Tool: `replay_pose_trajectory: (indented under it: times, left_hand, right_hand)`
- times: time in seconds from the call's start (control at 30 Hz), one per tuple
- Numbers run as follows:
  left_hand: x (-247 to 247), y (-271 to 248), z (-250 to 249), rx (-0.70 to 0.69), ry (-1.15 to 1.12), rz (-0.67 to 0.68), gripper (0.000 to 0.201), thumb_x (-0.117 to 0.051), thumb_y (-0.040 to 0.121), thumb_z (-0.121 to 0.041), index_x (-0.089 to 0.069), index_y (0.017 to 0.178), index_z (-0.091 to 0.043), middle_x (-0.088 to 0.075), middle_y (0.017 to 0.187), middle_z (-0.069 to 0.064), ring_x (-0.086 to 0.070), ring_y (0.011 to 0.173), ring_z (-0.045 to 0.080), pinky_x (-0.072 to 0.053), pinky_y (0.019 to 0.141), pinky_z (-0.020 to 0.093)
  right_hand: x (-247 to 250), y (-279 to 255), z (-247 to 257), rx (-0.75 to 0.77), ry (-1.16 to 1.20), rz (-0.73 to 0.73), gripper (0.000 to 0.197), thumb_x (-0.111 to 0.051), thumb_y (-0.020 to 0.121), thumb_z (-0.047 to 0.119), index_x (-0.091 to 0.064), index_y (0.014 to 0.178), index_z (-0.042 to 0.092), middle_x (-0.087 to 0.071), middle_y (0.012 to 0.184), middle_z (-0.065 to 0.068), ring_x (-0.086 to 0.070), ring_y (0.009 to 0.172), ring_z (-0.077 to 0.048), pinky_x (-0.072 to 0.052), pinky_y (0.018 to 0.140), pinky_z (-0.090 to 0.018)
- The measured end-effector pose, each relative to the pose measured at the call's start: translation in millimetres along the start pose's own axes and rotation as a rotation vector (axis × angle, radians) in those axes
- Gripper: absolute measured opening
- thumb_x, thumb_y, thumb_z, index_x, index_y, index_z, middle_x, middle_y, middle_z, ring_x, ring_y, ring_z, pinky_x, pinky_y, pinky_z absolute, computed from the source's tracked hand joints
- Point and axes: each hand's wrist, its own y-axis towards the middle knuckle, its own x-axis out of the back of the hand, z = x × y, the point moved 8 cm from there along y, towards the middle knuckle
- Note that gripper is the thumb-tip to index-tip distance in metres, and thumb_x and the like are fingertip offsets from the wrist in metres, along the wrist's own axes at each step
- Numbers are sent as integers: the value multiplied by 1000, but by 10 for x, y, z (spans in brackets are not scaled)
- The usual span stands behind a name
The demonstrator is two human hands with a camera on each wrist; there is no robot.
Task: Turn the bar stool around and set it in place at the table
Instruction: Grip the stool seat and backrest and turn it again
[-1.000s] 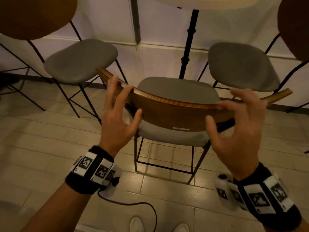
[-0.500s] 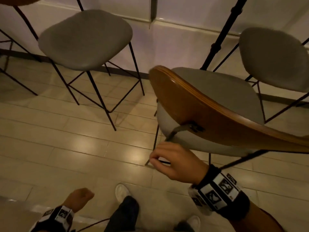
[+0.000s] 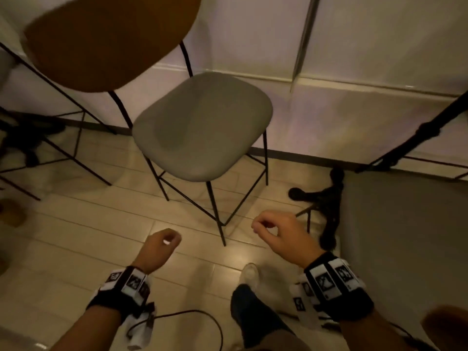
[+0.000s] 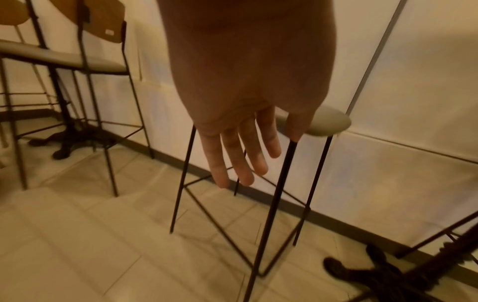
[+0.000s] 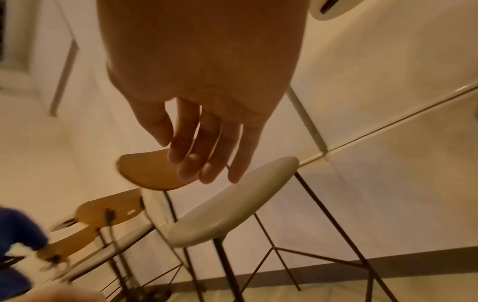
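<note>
The grey seat (image 3: 405,244) of a bar stool fills the right edge of the head view, with a corner of its brown back (image 3: 445,325) at the lower right. The table's black post (image 3: 417,138) and cast base (image 3: 326,198) stand just beyond it. My left hand (image 3: 162,245) and right hand (image 3: 276,231) hang low over the floor, apart from every stool and holding nothing. Relaxed, nearly straight fingers (image 4: 240,159) show in the left wrist view, and loosely bent fingers (image 5: 204,155) in the right wrist view.
Straight ahead stands another stool with a grey seat (image 3: 202,127), a brown wooden back (image 3: 106,39) and thin black legs. More stool frames (image 3: 38,153) crowd the far left. A white wall (image 3: 329,117) runs behind. A cable (image 3: 192,315) lies by my shoe (image 3: 249,273).
Both hands have let go of the stool's wooden back and dropped to waist height. The view has swung left, so that stool now sits at the right edge.
</note>
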Motion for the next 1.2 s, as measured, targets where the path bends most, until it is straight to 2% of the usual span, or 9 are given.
replay_pose_trajectory:
  times: [0.13,0.37,0.47,0.53,0.67,0.77,0.97,1.1,1.2]
  left_hand:
    - [451,689,-504,-66,61,-71,10,-61,89,-20,-67,91,-12,-65,82,0,-59,69,16,-48,68,25]
    - [1115,1651,-745,-79,80,-180,18,-61,87,-24,-69,90,-9,-69,84,5,-62,76,23,-47,72,30]
    - [1462,2022,-380,86,-93,-278,27,-64,86,-33,-68,90,-7,-70,86,10,-63,80,25,-49,78,32]
    - [1664,2262,-98,195,-226,-328,47,-65,78,-50,-63,103,-10,-69,97,13,-66,90,34,-55,84,47]
    - [1835,2680,-2,305,-557,-230,65,-64,84,-42,-41,135,-11,-54,132,17,-55,116,37,-53,90,50]
    - [1806,2874,-19,332,-647,-116,54,-63,86,-35,-46,132,-11,-55,133,18,-56,115,38,-54,85,49]
    - [1746,2849,13,334,-612,-187,58,-72,80,-29,-52,125,1,-62,121,25,-62,106,40,-52,92,57]
    - [1533,2725,-21,352,-608,-166,70,-80,67,-42,-55,117,-1,-63,116,25,-65,96,40,-57,80,57]
    - [1320,2579,-148,364,-538,-102,43,-78,71,-39,-54,86,-6,-67,100,24,-69,74,36,-59,74,55]
  right_hand:
    - [59,778,-415,-162,15,-113,13,-57,89,22,-66,83,14,-68,76,-2,-62,72,-13,-53,70,-37]
    - [-281,1783,-862,-546,50,-124,29,-59,88,28,-57,112,11,-59,108,-3,-56,93,-17,-44,75,-24]
    - [-523,1908,-1152,-882,435,-308,52,-63,87,31,-44,127,3,-57,126,-16,-56,107,-30,-48,87,-39]
    - [-803,1901,-1223,-1045,794,-392,57,-63,87,33,-44,129,1,-54,129,-16,-54,111,-34,-51,79,-45]
    - [-1125,1853,-1208,-1111,977,-552,52,-61,88,34,-48,127,2,-54,125,-14,-50,116,-37,-51,72,-45]
    - [-1186,1797,-1211,-1132,992,-616,47,-63,86,35,-53,119,3,-60,116,-13,-56,107,-34,-52,63,-39]
    - [-1017,1742,-1256,-1104,983,-679,19,-65,85,28,-61,94,12,-66,97,-10,-62,91,-28,-53,64,-39]
    - [-693,1601,-1406,-1104,909,-736,29,-68,83,31,-63,102,9,-68,98,-10,-63,92,-27,-52,64,-36]
    - [-371,1448,-1591,-1120,827,-792,44,-71,79,34,-61,112,6,-67,106,-13,-62,96,-29,-51,73,-38]
